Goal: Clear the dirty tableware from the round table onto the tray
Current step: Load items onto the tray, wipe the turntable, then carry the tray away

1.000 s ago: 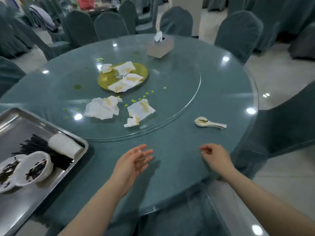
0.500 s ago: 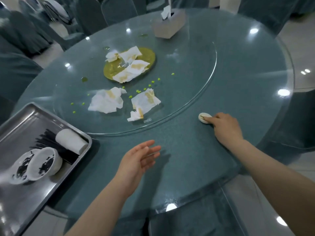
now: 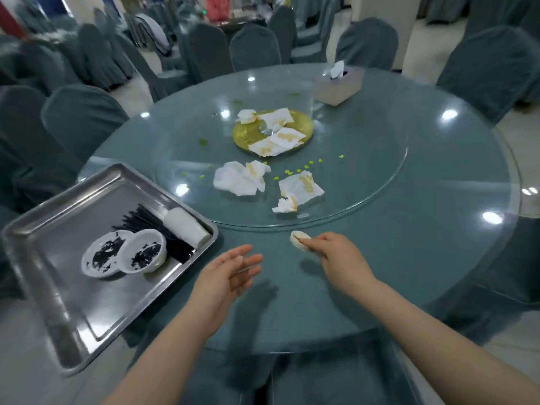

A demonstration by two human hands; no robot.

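Spoon [image 3: 300,240] pinched by right hand [image 3: 340,257] fingers, left hand [image 3: 226,277] open, above table [image 3: 409,258]

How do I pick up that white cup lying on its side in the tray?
Grip the white cup around its middle, coming down from above, thumb on one long side and fingers on the other. It lies tipped over on the black chopsticks near the tray's far right edge, so its round wall faces up. The bowls sit close in front, so a low reach would likely bump them.
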